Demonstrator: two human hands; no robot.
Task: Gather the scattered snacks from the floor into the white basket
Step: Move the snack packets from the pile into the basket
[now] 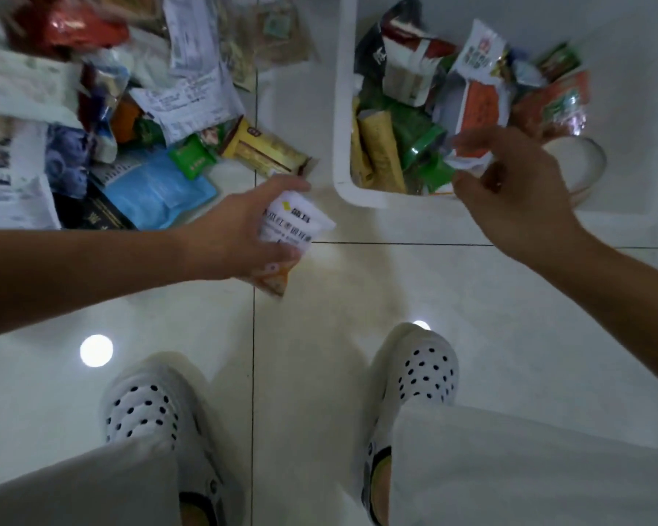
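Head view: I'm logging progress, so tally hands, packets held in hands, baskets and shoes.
Bare hands: 2, left hand, right hand
Held snacks: 2, white printed packet, orange-and-white packet
White plastic basket: 1
White perforated clogs: 2
Total: 7

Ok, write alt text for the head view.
A person's left hand grips a white packet above the tiled floor, while the right hand holds an orange packet over the white basket of snacks. More snacks lie piled at left.

Glossy tiled floor [320,336], smooth white plastic basket [342,108], shiny foil snack packets [156,191], thin paper receipts [190,96]
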